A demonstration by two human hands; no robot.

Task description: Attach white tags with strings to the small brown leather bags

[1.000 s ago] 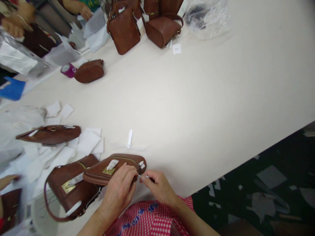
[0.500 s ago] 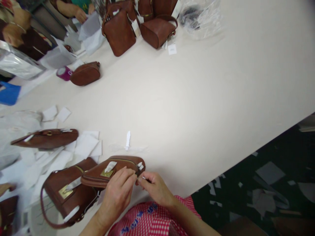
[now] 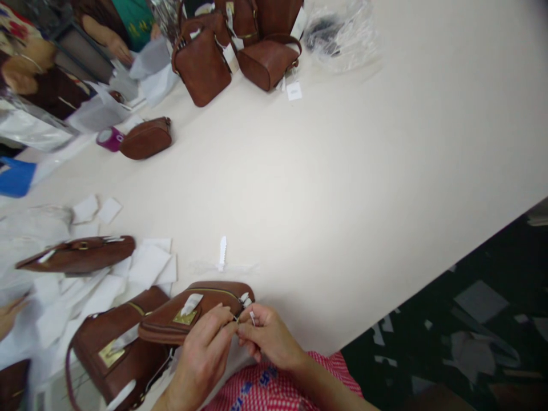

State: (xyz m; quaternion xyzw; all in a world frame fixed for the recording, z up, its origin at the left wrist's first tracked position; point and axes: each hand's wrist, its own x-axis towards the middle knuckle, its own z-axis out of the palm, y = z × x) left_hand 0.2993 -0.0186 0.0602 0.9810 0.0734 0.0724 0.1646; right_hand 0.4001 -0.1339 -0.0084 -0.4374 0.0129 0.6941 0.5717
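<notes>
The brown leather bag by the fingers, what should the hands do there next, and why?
Maybe the right hand should gently tug the small white strip: it seems to pinch that, and the left hand lies over the edge of the zipped brown leather bag, perhaps steadying it.

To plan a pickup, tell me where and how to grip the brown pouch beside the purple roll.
Grip the brown pouch across its middle, probably from the picture's right: its body is long and narrow, the purple roll sits by its left end, and tabletop extends rightward.
</notes>
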